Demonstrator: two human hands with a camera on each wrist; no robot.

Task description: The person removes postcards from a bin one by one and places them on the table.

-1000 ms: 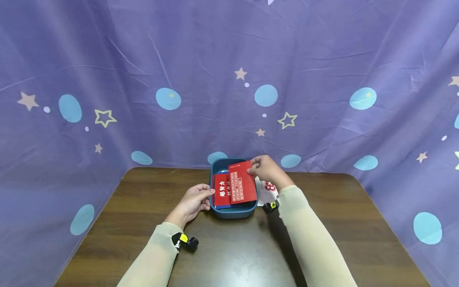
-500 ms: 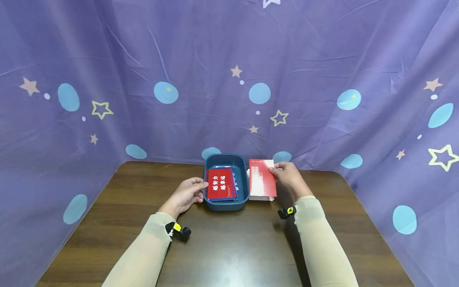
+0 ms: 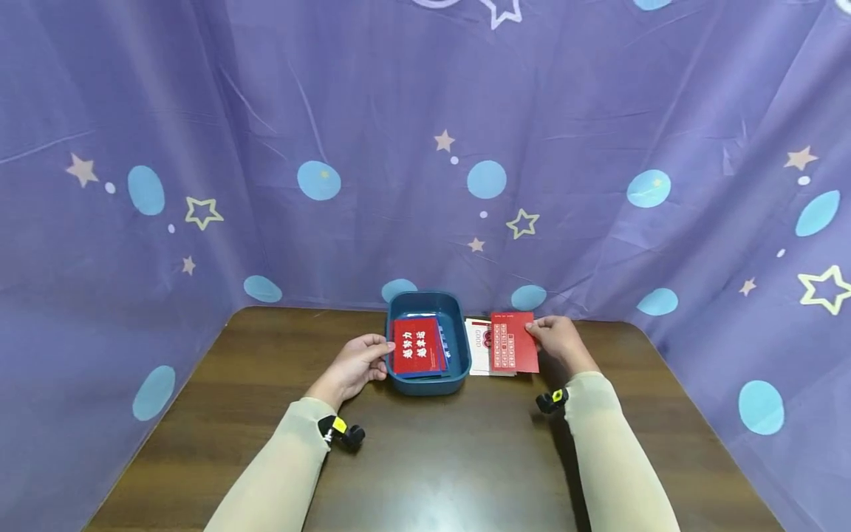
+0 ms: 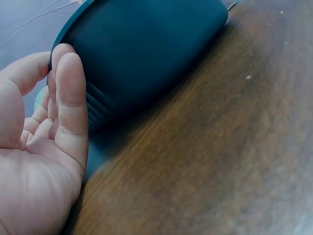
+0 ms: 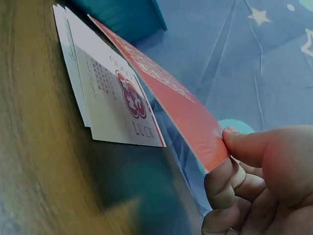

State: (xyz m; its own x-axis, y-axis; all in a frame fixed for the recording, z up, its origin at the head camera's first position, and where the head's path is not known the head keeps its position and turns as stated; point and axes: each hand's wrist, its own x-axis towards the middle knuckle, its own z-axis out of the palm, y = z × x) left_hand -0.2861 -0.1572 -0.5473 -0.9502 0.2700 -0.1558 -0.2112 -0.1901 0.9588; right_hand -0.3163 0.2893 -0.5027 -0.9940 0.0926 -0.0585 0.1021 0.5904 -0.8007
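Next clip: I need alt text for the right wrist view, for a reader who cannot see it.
The right hand pinches the corner of a red card, holding it tilted above white cards lying on the dark wooden table. A corner of the blue tray shows at the top, with the star-patterned purple cloth behind.

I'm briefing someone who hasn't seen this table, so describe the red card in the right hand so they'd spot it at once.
Start at the blue tray at the far middle of the brown table. Just right of it lie white cards, and the right hand pinches the red card over them. It is outside the tray, one edge lifted, and shows a pale grid, not big white lettering.
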